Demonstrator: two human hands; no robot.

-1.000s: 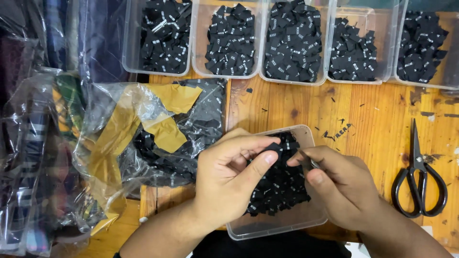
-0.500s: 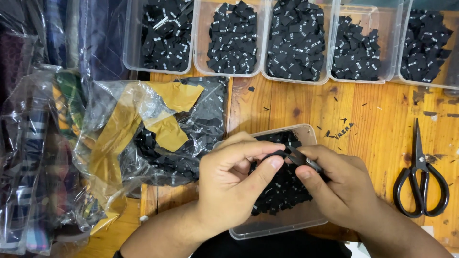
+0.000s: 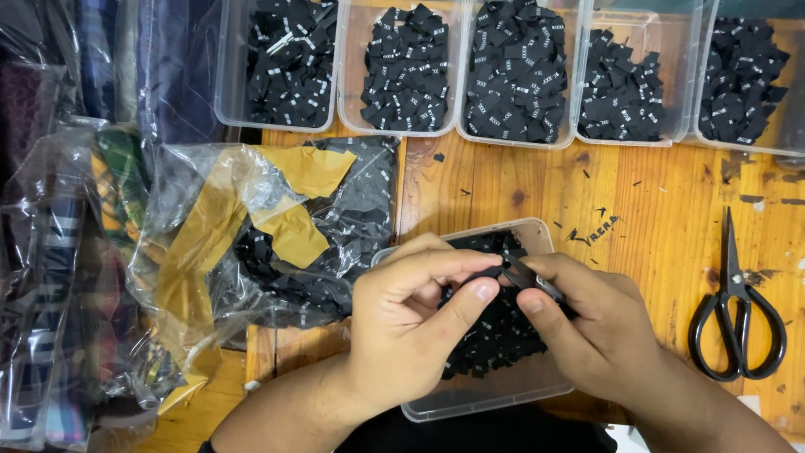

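My left hand [image 3: 415, 323] and my right hand [image 3: 591, 323] meet over a clear plastic tub [image 3: 495, 394] filled with small black fabric labels [image 3: 495, 331]. Together they pinch one small black label [image 3: 513, 273] between thumbs and fingertips, right above the tub. My right hand's fingers curl around the label's right end, my left thumb and forefinger grip its left end.
Several clear tubs [image 3: 407, 126] of black labels line the far edge of the wooden table [image 3: 646, 201]. A crumpled clear plastic bag [image 3: 277, 235] with yellow tape and more labels lies at left. Black scissors [image 3: 738, 315] rest at right. Bagged fabrics [image 3: 50, 277] pile up far left.
Both hands shifted slightly right and lifted from the tub's contents, bringing one label up between the fingertips.
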